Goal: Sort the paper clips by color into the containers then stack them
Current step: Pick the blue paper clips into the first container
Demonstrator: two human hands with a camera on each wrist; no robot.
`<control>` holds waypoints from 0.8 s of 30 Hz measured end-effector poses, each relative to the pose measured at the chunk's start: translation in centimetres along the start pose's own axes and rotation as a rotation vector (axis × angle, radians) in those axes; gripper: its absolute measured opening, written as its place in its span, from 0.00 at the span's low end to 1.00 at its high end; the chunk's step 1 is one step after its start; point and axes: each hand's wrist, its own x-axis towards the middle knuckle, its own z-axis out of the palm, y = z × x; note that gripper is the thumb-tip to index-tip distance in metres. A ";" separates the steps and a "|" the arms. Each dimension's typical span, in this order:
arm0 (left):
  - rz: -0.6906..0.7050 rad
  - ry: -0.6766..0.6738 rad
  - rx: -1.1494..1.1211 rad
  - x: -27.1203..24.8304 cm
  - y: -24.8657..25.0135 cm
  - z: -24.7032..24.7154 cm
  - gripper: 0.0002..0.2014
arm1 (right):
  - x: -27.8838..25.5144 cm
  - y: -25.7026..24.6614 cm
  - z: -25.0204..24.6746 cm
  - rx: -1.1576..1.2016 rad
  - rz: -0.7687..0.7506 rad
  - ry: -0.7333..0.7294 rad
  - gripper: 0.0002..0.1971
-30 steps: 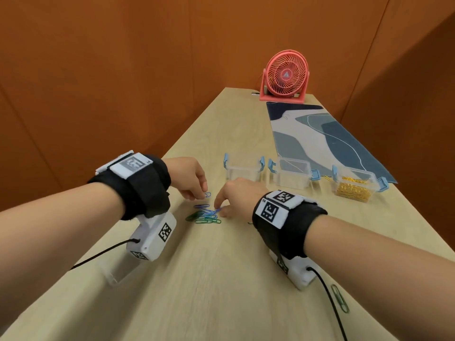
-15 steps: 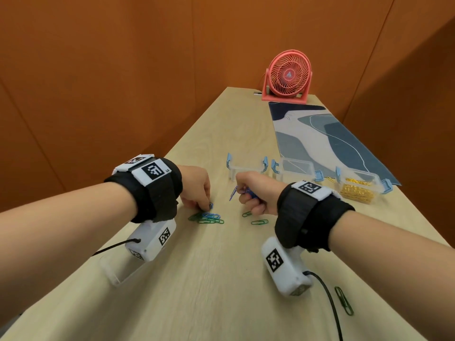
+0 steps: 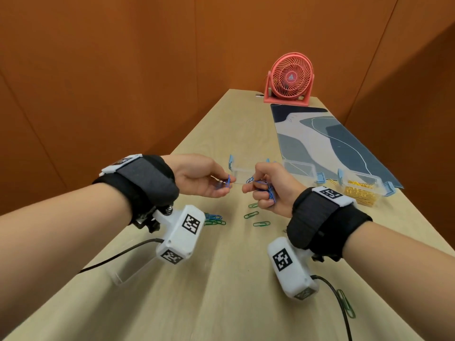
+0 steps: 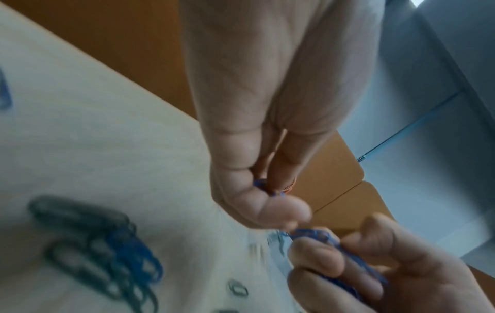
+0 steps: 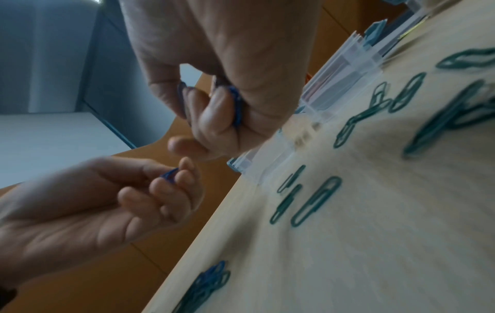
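Note:
Both hands hover above the table, in front of the leftmost clear container (image 3: pixel 242 173). My left hand (image 3: pixel 209 180) pinches a blue paper clip (image 3: pixel 228 181) between thumb and fingers. My right hand (image 3: pixel 268 190) curls round a bunch of blue clips (image 3: pixel 270 193), its fingertips a short way from the left hand's clip. On the table below lie a small pile of blue and green clips (image 3: pixel 214 219) and loose green clips (image 3: pixel 251 214). In the right wrist view the blue clips (image 5: pixel 237 108) sit in the curled fingers. The left wrist view shows the pinched clip (image 4: pixel 263 187).
A second clear container (image 3: pixel 300 169) stands in the middle and a third (image 3: pixel 362 188), full of gold clips, on the right. One green clip (image 3: pixel 346 303) lies near the front right. A patterned mat (image 3: pixel 327 141) and a red fan (image 3: pixel 288 78) are further back.
Both hands have lifted off the table and come together in front of the left container. The left hand now carries a blue clip taken from the pile.

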 end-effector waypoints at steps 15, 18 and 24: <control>-0.109 -0.128 -0.446 1.5 -2.1 4.7 0.24 | -1.4 -3.4 0.2 -0.430 -0.062 0.051 0.13; -0.088 -0.176 -0.512 1.5 -2.0 5.5 0.22 | -1.1 -3.2 0.9 -0.339 -0.152 0.081 0.13; -0.023 -0.163 -0.643 2.1 -1.4 5.4 0.21 | -1.2 -3.2 1.7 -0.482 -0.302 -0.003 0.15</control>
